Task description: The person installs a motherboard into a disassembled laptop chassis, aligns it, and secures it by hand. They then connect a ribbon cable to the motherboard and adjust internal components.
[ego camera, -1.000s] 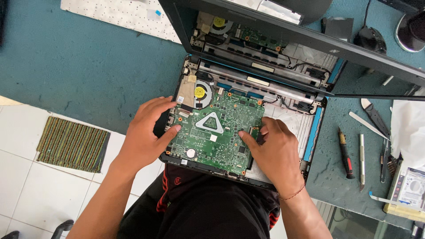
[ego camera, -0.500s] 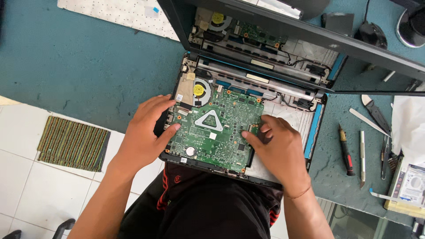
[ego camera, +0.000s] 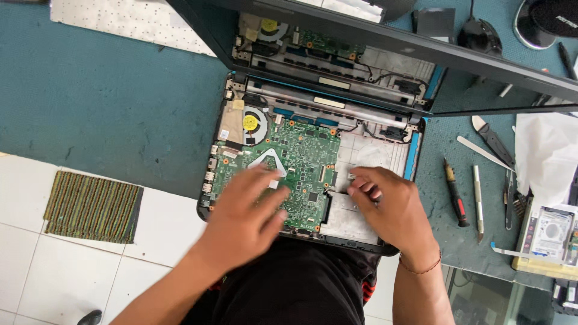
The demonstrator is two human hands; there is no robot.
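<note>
A green motherboard (ego camera: 301, 156) lies flat inside the opened black laptop base (ego camera: 413, 157), beside a cooling fan with a yellow hub (ego camera: 250, 123). My left hand (ego camera: 250, 210) is blurred, fingers spread, over the board's lower left part. My right hand (ego camera: 391, 207) rests on the bare base just right of the board, fingers bent with the tips near the board's right edge. Neither hand holds anything that I can see. The laptop's lid (ego camera: 421, 54) stands open behind the base.
A red-handled screwdriver (ego camera: 456, 195), tweezers and blades (ego camera: 490, 141) lie on the teal table right of the laptop. A hard drive (ego camera: 551, 232) and white cloth (ego camera: 545, 150) sit at the far right. A removed keyboard (ego camera: 132, 18) lies top left, a striped mat (ego camera: 93, 206) on the floor.
Both hands were gripping the motherboard's sides above the base. Now the board sits lower in the base, and both hands have let go and shifted.
</note>
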